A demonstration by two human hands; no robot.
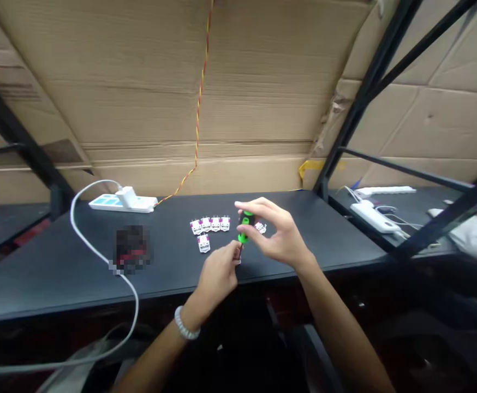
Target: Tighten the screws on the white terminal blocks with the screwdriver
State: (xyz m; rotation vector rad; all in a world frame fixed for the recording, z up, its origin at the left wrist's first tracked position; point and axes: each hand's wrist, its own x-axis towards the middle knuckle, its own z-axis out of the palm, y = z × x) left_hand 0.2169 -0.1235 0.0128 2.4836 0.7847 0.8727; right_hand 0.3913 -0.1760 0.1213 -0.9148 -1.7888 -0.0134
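My right hand grips a screwdriver by its green and black handle, fingers curled around the top and thumb against the side. The screwdriver's shaft points down toward my left hand, which is closed near the table's front edge. A bit of a small white part shows below those fingertips, at the screwdriver's tip; most of it is hidden. Several small white and purple pieces with prongs lie in a row beyond my left hand, and a similar piece sits nearer. Another white piece lies partly behind my right hand.
A white power strip with a plugged-in charger stands at the back left of the black table. Its white cable loops over the front edge. A blurred dark object lies left. Black metal frame bars rise at the right.
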